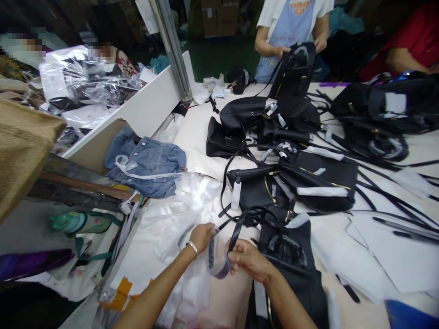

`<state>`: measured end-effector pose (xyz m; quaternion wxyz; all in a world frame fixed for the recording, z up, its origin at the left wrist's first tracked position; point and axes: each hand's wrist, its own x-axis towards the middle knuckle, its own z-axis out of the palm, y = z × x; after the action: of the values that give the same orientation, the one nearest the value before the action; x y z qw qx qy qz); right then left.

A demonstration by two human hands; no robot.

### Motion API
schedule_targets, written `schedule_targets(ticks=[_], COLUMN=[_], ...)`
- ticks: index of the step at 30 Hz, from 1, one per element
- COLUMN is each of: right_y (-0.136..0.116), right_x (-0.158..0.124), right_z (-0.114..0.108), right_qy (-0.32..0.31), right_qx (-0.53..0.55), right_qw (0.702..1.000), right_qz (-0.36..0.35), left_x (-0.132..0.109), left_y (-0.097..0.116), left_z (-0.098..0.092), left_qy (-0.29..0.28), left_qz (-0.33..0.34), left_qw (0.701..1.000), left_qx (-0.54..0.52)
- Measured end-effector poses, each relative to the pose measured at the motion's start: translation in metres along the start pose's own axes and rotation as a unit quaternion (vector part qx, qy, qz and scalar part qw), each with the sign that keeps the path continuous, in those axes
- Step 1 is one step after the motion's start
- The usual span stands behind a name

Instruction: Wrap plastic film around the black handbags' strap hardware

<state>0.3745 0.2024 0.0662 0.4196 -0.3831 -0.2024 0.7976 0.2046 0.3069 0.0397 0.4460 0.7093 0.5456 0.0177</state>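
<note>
My left hand (202,237), a bracelet at its wrist, pinches the end of a narrow black strap (235,235) above the table. The strap loops across to my right hand (250,261), whose fingers are closed on it. A strip of clear film (219,269) hangs in a curve between my hands, against the strap. Just right of my right hand lies a black backpack (291,274) with gold zips and white wrapping on its parts. Beyond my hands, another black bag (254,189) rests with its straps curling toward me.
Several black bags cover the table's far side. White film strips (202,192) lie left of centre, near a denim jacket (147,157). Paper sheets (387,251) spread at the right. Across the table a person in a blue apron (291,27) handles a black backpack (295,68).
</note>
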Motion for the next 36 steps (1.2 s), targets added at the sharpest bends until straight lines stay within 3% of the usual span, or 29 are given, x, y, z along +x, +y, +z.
schedule_targets(ticks=[2, 6, 8, 12, 16, 19, 21, 24, 26, 31, 36], right_y=[-0.002, 0.005, 0.011, 0.02, 0.024, 0.024, 0.021, 0.012, 0.005, -0.002, -0.009], right_x=[-0.002, 0.006, 0.009, 0.002, -0.014, -0.025, -0.033, -0.049, -0.062, -0.092, -0.126], right_z=[-0.001, -0.001, 0.0, 0.004, 0.012, 0.021, 0.024, 0.023, 0.017, -0.003, -0.014], right_qy=[-0.005, 0.184, 0.242, 0.32, 0.259, 0.22, 0.222, 0.215, 0.217, 0.234, 0.272], right_qx=[-0.003, -0.041, -0.04, 0.014, 0.079, 0.058, 0.028, 0.0, 0.01, 0.078, 0.145], right_qw=[1.0, 0.975, 0.958, 0.935, 0.96, 0.973, 0.972, 0.967, 0.962, 0.944, 0.909], right_qz=[-0.01, -0.118, -0.149, -0.153, -0.077, -0.043, -0.068, -0.135, -0.166, -0.218, -0.281], left_x=[-0.003, -0.018, -0.025, -0.039, -0.051, -0.061, -0.068, -0.081, -0.088, -0.077, -0.048], left_y=[0.001, 0.015, 0.022, 0.033, 0.041, 0.049, 0.052, 0.053, 0.051, 0.043, 0.05], left_z=[0.007, 0.018, 0.021, 0.02, 0.014, 0.009, 0.005, -0.004, -0.01, -0.022, -0.031], left_qy=[-0.023, -0.074, -0.079, -0.07, -0.076, -0.074, -0.083, -0.163, -0.201, -0.137, -0.085], left_qz=[0.013, 0.025, 0.027, 0.052, 0.098, 0.111, 0.115, 0.131, 0.161, 0.218, 0.215], left_qw=[0.999, 0.981, 0.967, 0.962, 0.969, 0.979, 0.982, 0.969, 0.964, 0.933, 0.92], left_qx=[-0.024, -0.175, -0.242, -0.26, -0.216, -0.153, -0.127, -0.13, -0.065, 0.25, 0.317])
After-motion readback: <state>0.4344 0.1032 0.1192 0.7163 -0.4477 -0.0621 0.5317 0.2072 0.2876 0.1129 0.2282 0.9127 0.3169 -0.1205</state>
